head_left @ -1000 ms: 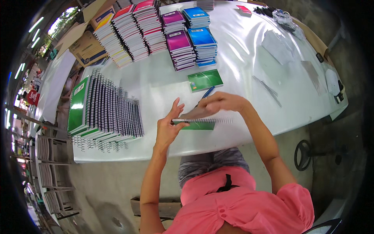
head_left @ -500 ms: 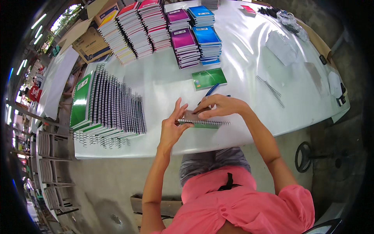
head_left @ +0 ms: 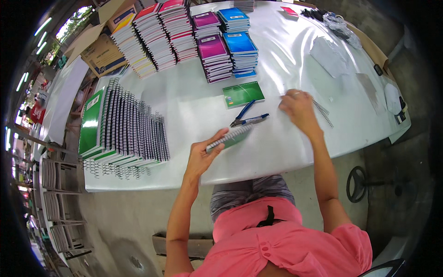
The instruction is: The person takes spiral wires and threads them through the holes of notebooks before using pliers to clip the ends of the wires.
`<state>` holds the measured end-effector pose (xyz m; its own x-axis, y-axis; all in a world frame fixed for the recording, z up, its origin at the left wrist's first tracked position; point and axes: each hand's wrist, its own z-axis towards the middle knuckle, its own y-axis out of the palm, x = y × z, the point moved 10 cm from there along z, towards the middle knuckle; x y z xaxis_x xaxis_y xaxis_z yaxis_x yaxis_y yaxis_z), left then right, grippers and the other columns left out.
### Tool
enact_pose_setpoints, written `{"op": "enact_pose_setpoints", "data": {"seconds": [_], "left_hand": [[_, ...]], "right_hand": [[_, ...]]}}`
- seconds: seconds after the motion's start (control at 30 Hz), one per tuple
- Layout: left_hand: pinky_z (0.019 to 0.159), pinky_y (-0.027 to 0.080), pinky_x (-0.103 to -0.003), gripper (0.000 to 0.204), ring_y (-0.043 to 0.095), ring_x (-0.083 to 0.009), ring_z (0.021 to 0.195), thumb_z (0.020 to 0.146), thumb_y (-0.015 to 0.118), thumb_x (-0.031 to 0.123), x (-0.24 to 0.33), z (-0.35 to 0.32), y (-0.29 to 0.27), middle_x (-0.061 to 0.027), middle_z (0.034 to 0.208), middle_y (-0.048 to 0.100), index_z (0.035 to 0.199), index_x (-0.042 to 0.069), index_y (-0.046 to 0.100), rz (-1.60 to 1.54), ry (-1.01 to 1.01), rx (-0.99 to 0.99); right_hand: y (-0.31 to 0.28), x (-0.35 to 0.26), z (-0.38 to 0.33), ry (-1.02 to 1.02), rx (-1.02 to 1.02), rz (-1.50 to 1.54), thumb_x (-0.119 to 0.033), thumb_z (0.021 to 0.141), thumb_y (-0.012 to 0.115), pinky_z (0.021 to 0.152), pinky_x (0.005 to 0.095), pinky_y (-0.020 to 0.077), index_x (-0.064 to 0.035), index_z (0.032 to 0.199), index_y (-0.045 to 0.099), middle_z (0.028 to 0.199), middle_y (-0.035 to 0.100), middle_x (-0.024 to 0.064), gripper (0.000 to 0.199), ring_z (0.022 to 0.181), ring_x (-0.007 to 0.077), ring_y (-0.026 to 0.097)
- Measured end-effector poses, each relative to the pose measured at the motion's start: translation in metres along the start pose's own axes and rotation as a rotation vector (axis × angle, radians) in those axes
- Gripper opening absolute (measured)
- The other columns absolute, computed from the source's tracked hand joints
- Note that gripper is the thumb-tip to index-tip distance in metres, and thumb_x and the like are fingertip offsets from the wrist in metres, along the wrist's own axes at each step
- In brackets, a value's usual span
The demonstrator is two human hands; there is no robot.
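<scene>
While the left hand [head_left: 199,159] grips an unbound green notebook [head_left: 230,137], the right hand [head_left: 297,107] closes on a wire spiral [head_left: 323,112]; many bound notebooks [head_left: 124,129] stand finished, coloured stacks [head_left: 194,37] wait.

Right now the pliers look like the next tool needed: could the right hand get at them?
Probably yes. The right hand rests on the table just beside the blue-handled pliers, with only bare tabletop between them.

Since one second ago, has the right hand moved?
Yes. The right hand left the notebook and moved right, past the blue pliers, to the wire coil.
</scene>
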<state>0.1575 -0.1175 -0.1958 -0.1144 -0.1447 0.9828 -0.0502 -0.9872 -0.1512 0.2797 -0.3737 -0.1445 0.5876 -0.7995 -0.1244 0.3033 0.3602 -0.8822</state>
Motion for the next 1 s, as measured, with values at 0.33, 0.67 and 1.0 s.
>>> {"op": "enact_pose_setpoints", "data": {"seconds": [0.33,0.67,1.0], "left_hand": [[0.072,0.048,-0.021,0.042,0.064,-0.0089,0.082,0.088,0.067,0.01,0.015,-0.03,-0.034,-0.0089,0.114,0.07,0.13,0.01,0.06,0.468,0.163,0.41],[0.069,0.055,-0.032,0.062,0.069,-0.0223,0.094,0.082,0.07,0.006,0.025,-0.028,-0.01,-0.0077,0.119,0.066,0.14,0.016,0.049,0.567,0.27,0.389],[0.068,0.055,-0.035,0.061,0.067,-0.0276,0.102,0.081,0.072,0.009,0.053,-0.031,-0.004,-0.0045,0.109,0.07,0.137,0.016,0.051,0.839,0.316,0.536]], "right_hand": [[0.071,-0.094,-0.005,-0.263,-0.108,0.165,-0.016,0.087,0.064,0.102,0.0502,0.0332,-0.0155,0.127,0.055,0.124,0.049,0.0135,0.041,0.12,0.0321,0.045],[-0.013,-0.177,-0.044,-0.185,-0.053,0.488,-0.02,0.083,0.068,0.073,0.0393,0.0453,-0.014,0.124,0.06,0.098,0.055,0.0107,0.042,0.083,0.0269,0.056],[-0.025,-0.187,-0.042,-0.267,-0.01,0.434,-0.025,0.086,0.066,0.064,0.0339,0.046,-0.0122,0.116,0.062,0.09,0.055,0.0086,0.033,0.075,0.0213,0.057]]}}
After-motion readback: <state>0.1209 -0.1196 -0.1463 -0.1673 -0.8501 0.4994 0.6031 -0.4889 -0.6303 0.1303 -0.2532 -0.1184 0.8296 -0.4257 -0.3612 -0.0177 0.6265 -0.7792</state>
